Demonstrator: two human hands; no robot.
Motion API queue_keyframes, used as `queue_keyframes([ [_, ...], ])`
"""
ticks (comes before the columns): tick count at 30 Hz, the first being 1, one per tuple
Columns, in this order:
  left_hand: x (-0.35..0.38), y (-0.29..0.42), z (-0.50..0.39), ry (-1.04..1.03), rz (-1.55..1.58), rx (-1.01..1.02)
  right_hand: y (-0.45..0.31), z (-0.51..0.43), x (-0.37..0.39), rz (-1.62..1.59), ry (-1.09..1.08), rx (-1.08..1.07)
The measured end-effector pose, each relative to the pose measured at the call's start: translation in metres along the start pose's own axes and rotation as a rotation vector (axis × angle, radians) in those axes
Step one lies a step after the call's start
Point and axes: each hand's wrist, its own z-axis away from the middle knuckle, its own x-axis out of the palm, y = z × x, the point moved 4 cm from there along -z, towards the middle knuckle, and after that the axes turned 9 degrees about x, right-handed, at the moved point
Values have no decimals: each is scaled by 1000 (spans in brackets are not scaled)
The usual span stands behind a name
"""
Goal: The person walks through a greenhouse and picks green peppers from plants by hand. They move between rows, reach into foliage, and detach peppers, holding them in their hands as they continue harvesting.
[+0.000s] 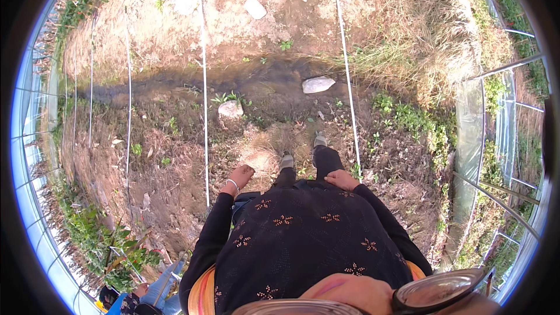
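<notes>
My left hand (242, 176), with a white bracelet (233, 184) at the wrist, hangs beside my body above the soil with its fingers curled in. Nothing shows in it. Close to my right thigh, my right hand (343, 179) is also curled, and no object is visible in it; its palm side is hidden. My shoes (320, 139) stand on bare ground before a dark wet furrow (166, 83). A pale stone (231, 109) lies ahead on the left, and another pale stone (318, 84) rests in the furrow on the right.
White strings (204, 70) hang in a row, one on each side of me. Beyond the furrow lies a pale slab (255, 7). Dry grass (420, 52) and plastic sheeting (468, 140) line the right. At lower left is another person (162, 288) near green plants (105, 240).
</notes>
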Motion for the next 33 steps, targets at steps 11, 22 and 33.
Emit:
queue_keyframes([
  [11,23,125,-211,-223,-212,66,238,-49,-95,-872,366,335],
  [22,-140,303,-500,68,61,-40,210,-148,-519,-991,905,257],
  [33,-459,510,-947,454,290,-29,-241,-470,-977,-839,858,-276],
])
